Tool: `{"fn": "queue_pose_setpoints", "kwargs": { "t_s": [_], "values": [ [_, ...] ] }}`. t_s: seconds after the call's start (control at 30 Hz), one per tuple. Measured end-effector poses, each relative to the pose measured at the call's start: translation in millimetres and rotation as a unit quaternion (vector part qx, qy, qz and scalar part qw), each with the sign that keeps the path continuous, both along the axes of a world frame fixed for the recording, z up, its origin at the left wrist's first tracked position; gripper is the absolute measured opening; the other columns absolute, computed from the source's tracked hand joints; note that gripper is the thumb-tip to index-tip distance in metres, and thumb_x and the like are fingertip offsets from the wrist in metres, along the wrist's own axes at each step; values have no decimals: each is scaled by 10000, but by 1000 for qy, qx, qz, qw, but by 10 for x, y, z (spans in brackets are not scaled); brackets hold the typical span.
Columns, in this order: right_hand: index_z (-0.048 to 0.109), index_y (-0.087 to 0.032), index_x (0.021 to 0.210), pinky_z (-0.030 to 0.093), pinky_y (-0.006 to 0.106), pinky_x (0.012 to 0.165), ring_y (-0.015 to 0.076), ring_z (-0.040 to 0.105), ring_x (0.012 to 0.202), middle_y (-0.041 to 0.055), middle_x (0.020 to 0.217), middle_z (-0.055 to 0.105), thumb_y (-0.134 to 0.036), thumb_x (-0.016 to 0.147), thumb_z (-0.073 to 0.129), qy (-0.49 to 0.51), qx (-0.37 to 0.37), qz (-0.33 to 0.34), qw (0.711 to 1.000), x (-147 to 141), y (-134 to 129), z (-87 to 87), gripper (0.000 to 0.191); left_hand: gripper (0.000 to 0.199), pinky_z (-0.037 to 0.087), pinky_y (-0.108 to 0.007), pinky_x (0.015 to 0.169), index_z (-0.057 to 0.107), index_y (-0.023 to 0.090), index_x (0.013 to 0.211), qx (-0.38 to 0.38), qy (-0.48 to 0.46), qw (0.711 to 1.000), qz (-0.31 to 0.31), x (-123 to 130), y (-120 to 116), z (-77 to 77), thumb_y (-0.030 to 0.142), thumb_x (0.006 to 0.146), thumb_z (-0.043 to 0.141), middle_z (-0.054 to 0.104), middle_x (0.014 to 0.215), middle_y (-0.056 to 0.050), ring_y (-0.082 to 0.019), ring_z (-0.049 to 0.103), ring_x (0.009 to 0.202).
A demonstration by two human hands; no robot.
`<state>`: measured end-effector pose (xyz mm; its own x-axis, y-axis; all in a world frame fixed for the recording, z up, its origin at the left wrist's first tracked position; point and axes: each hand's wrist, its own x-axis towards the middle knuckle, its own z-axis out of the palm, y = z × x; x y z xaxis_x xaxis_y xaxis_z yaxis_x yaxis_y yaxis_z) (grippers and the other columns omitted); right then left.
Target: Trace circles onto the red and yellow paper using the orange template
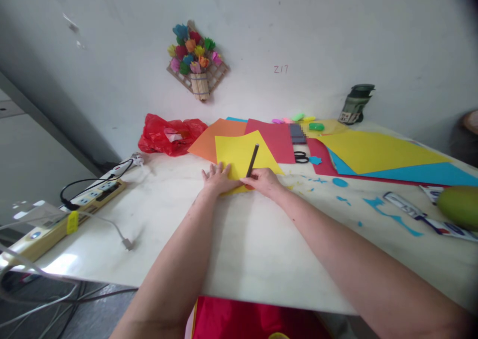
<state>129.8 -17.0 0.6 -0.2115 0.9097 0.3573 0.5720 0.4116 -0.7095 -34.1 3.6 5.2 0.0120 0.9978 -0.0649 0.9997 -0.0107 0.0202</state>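
A yellow sheet of paper (239,152) lies on the white table in front of me. My left hand (217,179) rests flat on its lower left edge, fingers spread. In my right hand (264,182) is a dark pen (253,159), held upright and a little tilted, its lower end over the front part of the sheet. The pen's tip is hidden by my fingers. Under and behind the yellow sheet lie an orange sheet (209,144) and a red sheet (286,155). Black-handled scissors (301,157) lie to the right, beside a small blue paper cutout (315,160).
Yellow paper (384,152) overlaps blue paper (448,171) at the right. Blue scraps (392,214), a glue tube (405,205) and a green fruit (461,207) are nearer. A red plastic bag (168,135) sits back left; a power strip (93,194) and cables line the left edge.
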Motion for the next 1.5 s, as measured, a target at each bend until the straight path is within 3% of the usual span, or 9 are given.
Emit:
{"fn": "queue_pose_setpoints", "kwargs": {
  "t_s": [1.5],
  "values": [
    [653, -168, 671, 443, 219, 531, 126, 577, 556, 20, 574, 632, -380, 625, 584, 12, -15, 15, 1000, 18, 3, -4, 228, 761, 3, -576, 905, 116, 323, 1301, 7, 10, 1000, -7, -21, 43, -48, 670, 649, 298, 54, 1377, 5, -313, -40, 1219]
  ]
}}
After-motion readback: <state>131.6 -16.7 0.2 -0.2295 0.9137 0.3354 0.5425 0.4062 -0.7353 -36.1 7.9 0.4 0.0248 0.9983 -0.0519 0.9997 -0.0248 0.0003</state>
